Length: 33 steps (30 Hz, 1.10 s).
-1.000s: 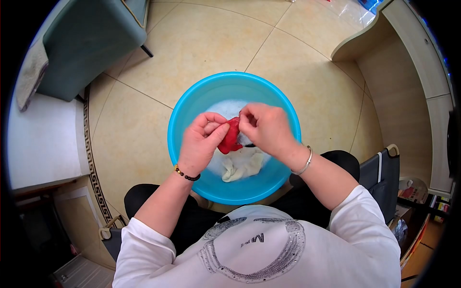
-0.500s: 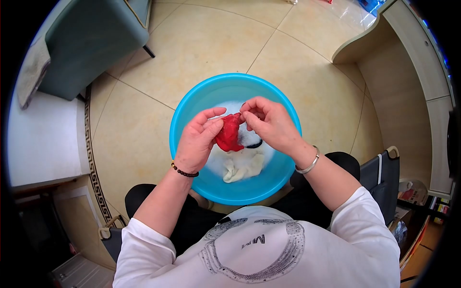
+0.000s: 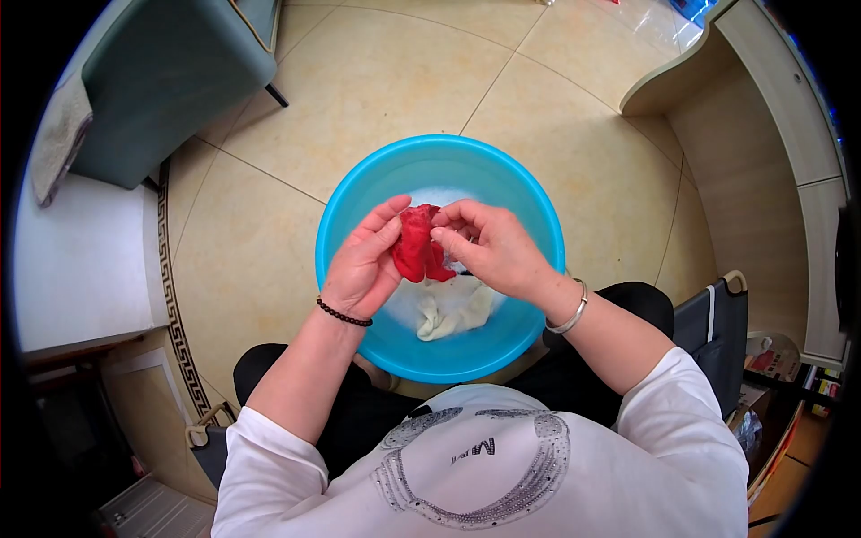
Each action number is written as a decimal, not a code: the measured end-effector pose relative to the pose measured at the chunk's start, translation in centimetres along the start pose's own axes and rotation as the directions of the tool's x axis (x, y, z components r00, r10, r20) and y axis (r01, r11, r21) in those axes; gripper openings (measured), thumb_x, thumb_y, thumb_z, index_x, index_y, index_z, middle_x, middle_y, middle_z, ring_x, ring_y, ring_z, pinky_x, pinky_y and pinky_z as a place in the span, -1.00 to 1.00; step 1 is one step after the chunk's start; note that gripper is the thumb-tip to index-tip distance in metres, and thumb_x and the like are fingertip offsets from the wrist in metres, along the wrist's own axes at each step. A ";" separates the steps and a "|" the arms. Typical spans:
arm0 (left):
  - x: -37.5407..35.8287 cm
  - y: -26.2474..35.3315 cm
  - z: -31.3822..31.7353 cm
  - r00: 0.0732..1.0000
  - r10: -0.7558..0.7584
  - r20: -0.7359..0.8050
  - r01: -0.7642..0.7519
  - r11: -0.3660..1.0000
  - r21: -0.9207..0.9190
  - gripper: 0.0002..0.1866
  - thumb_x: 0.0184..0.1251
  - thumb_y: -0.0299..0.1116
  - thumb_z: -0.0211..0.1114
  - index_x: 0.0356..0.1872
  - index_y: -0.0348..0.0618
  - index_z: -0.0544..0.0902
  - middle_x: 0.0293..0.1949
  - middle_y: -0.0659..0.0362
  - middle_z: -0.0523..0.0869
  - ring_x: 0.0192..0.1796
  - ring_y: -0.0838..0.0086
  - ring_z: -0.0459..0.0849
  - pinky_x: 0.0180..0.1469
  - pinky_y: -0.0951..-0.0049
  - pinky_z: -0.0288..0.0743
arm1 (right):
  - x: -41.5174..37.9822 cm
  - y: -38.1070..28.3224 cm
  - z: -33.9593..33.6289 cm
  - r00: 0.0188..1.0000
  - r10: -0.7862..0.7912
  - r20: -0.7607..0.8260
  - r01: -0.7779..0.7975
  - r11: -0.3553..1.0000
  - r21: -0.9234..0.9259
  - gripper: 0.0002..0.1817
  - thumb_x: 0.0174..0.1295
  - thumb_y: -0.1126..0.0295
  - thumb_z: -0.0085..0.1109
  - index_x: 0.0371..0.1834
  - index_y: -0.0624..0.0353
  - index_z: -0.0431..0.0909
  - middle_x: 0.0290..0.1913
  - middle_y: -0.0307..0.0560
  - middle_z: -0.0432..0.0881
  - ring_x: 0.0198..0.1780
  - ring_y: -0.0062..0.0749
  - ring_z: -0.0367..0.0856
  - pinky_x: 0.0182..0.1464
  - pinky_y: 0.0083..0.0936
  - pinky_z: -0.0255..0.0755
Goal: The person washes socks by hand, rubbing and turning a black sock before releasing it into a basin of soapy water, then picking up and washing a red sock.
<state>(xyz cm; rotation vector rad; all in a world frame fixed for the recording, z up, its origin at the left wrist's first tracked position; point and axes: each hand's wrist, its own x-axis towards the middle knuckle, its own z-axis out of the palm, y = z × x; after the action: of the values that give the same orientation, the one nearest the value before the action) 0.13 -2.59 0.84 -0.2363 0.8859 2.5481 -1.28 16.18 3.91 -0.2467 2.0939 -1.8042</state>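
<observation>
A wet, crumpled red cloth (image 3: 415,245) hangs between my two hands above a round blue basin (image 3: 439,369). My left hand (image 3: 361,258) grips its left side, thumb against the fingers. On the other side my right hand (image 3: 493,247) pinches the cloth's right edge, the fingers curled. Below the cloth, a white cloth (image 3: 457,309) lies bunched in sudsy water. A small part of a dark item shows beneath my right hand, mostly hidden.
A grey-green chair (image 3: 175,76) stands at the upper left, near a white cabinet (image 3: 85,260). A curved wooden cabinet (image 3: 744,170) is on the right. Tiled floor (image 3: 395,72) surrounds the basin. Dark seat sides flank my legs.
My right hand has moved a little left and down, closer to my left hand. The red cloth has shifted slightly left and spread wider at the bottom, and the dark item is more covered.
</observation>
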 end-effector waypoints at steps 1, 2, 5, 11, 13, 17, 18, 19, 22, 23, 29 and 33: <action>0.0 0.0 0.1 1.000 -0.005 -0.010 0.005 1.000 0.014 -0.70 0.46 -0.40 0.02 0.16 -0.20 0.43 0.10 0.03 0.55 0.14 0.33 0.54 0.21 0.29 0.44 | 0.0 -0.2 0.1 1.000 -0.006 -0.003 0.006 0.999 -0.039 -0.79 0.25 0.37 0.15 -0.28 0.35 0.52 -0.54 -0.09 0.59 -0.51 -0.62 0.58 -0.48 -0.64 0.46; 0.0 -0.1 0.0 1.000 -0.005 -0.010 0.005 1.000 0.013 -0.70 0.46 -0.40 0.02 0.16 -0.20 0.43 0.10 0.03 0.55 0.14 0.33 0.54 0.21 0.29 0.44 | -0.1 -0.2 0.3 1.000 -0.006 -0.003 0.006 0.999 -0.040 -0.79 0.25 0.37 0.15 -0.28 0.35 0.52 -0.54 -0.09 0.59 -0.51 -0.62 0.58 -0.48 -0.64 0.46; 0.1 -0.6 -0.3 1.000 0.007 0.014 -0.007 0.999 0.050 -0.70 0.46 -0.40 0.03 0.15 -0.20 0.43 0.08 0.03 0.56 0.12 0.34 0.55 0.21 0.29 0.44 | -0.1 0.6 0.4 0.997 -0.071 -0.033 0.067 0.993 -0.097 -0.80 0.23 0.39 0.15 -0.25 0.35 0.53 -0.54 -0.09 0.61 -0.51 -0.58 0.59 -0.46 -0.61 0.47; 0.0 -0.3 0.0 1.000 0.008 0.008 -0.008 0.998 0.056 -0.71 0.45 -0.40 0.05 0.14 -0.20 0.44 0.05 0.04 0.58 0.10 0.34 0.57 0.18 0.30 0.46 | 1.0 1.5 -0.7 0.996 0.035 -0.081 -0.036 0.999 -0.017 -0.81 0.17 0.46 0.14 -0.19 0.33 0.54 -0.49 -0.05 0.63 -0.52 -0.52 0.60 -0.49 -0.57 0.47; -0.1 -0.1 -0.1 0.999 -0.019 0.032 0.018 0.999 0.031 -0.72 0.45 -0.40 0.05 0.12 -0.20 0.45 0.05 0.04 0.58 0.10 0.35 0.57 0.17 0.31 0.47 | 1.3 1.2 -0.6 0.923 -0.351 -0.159 0.302 0.915 -0.266 -0.82 0.21 0.44 0.12 -0.21 0.34 0.53 -0.44 -0.06 0.63 -0.52 -0.55 0.59 -0.51 -0.59 0.47; -0.1 -0.2 -0.1 0.996 -0.002 0.093 -0.004 0.998 0.061 -0.73 0.45 -0.42 0.04 0.10 -0.20 0.47 0.02 0.05 0.59 0.08 0.37 0.58 0.16 0.34 0.48 | 0.4 -0.6 -0.8 0.988 -0.054 0.147 0.053 0.999 0.012 -0.81 0.26 0.40 0.08 -0.23 0.34 0.53 -0.41 -0.08 0.61 -0.52 -0.58 0.57 -0.52 -0.62 0.47; 0.0 -0.3 -0.3 0.997 0.028 0.066 -0.036 0.992 0.125 -0.74 0.45 -0.41 0.05 0.09 -0.22 0.48 0.00 0.06 0.60 0.05 0.39 0.59 0.13 0.36 0.48 | 0.5 -0.2 -0.8 0.992 0.018 0.128 -0.025 0.998 0.055 -0.81 0.28 0.39 0.07 -0.24 0.33 0.53 -0.44 -0.11 0.60 -0.53 -0.59 0.56 -0.53 -0.63 0.47; 0.1 -0.3 -0.5 0.997 0.060 0.041 -0.066 0.980 0.188 -0.74 0.44 -0.41 0.06 0.08 -0.23 0.48 -0.02 0.07 0.61 0.02 0.41 0.60 0.10 0.39 0.49 | 0.5 0.1 -0.8 0.989 0.091 0.113 -0.102 0.990 0.097 -0.80 0.29 0.37 0.06 -0.26 0.33 0.52 -0.46 -0.14 0.59 -0.54 -0.60 0.55 -0.54 -0.64 0.46; -0.2 0.4 -0.4 0.996 0.077 -0.049 -0.058 0.950 0.306 -0.74 0.43 -0.38 0.11 0.06 -0.25 0.49 -0.07 0.11 0.63 -0.04 0.46 0.62 0.04 0.45 0.51 | 0.7 0.2 -1.1 0.995 0.065 0.077 -0.068 0.997 0.031 -0.81 0.29 0.37 0.06 -0.28 0.32 0.52 -0.48 -0.17 0.58 -0.52 -0.62 0.55 -0.53 -0.65 0.46; -0.3 0.6 0.0 0.996 0.079 -0.049 -0.060 0.950 0.306 -0.74 0.43 -0.38 0.11 0.06 -0.25 0.49 -0.07 0.11 0.63 -0.04 0.46 0.62 0.04 0.45 0.51 | 0.7 0.1 -1.1 0.995 0.065 0.079 -0.067 0.997 0.030 -0.81 0.29 0.37 0.06 -0.28 0.32 0.52 -0.48 -0.17 0.58 -0.52 -0.62 0.55 -0.53 -0.65 0.46; -0.6 1.2 1.9 0.991 -0.068 -0.113 0.111 0.896 0.430 -0.72 0.38 -0.33 0.19 -0.01 -0.28 0.53 -0.13 0.15 0.65 -0.11 0.52 0.62 -0.03 0.50 0.51 | 0.6 0.0 -1.3 0.981 0.164 0.105 -0.168 0.985 0.034 -0.80 0.30 0.37 0.05 -0.30 0.32 0.51 -0.50 -0.19 0.57 -0.53 -0.62 0.56 -0.51 -0.66 0.44; -1.0 0.8 2.7 0.995 0.038 -0.097 0.039 0.724 0.689 -0.77 0.37 -0.29 0.20 -0.12 -0.26 0.59 -0.24 0.21 0.67 -0.21 0.59 0.62 -0.09 0.55 0.50 | 0.1 -0.8 -0.8 0.987 0.125 0.105 -0.131 0.990 0.048 -0.79 0.33 0.36 0.04 -0.31 0.31 0.51 -0.51 -0.19 0.57 -0.54 -0.64 0.52 -0.51 -0.64 0.43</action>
<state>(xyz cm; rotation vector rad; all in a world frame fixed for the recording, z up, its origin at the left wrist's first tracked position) 0.67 -1.80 3.67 -0.1299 1.7998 2.0205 -1.80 16.72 4.76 -0.1812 1.9422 -1.7332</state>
